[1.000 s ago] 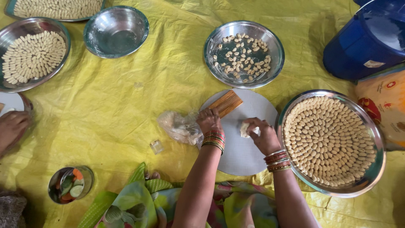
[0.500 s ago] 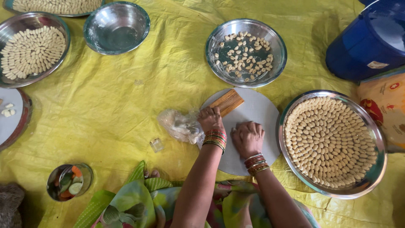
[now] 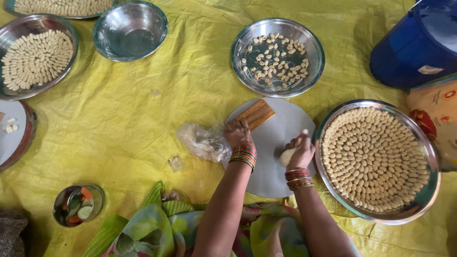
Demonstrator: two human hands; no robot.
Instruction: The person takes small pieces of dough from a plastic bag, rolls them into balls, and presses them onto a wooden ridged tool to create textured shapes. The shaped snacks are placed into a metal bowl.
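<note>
Gripping-wise: left hand (image 3: 236, 133) is pressed down, fingers curled, on the near end of the wooden comb (image 3: 256, 113) at the board's (image 3: 276, 157) top-left edge, wrist right beside the plastic bag (image 3: 202, 141), which sits just left of the board. Can't tell if it's actually pinching the comb or only pinning it. Right hand (image 3: 300, 151) is closed loosely round a small pale dough lump (image 3: 287, 156) over the board's right half, just off the surface I think.

So the dough sits to the right of the comb, and the comb's long axis runs diagonally up and away to the right. Right hand is the nearer one to the full tray (image 3: 376, 162), which sits right beside the board on that side.

Everything's on a crinkled yellow sheet (image 3: 143, 119). Above the board there's a dish of loose pieces (image 3: 277, 57), far left another tray (image 3: 33, 57) and an empty bowl (image 3: 129, 29).
</note>
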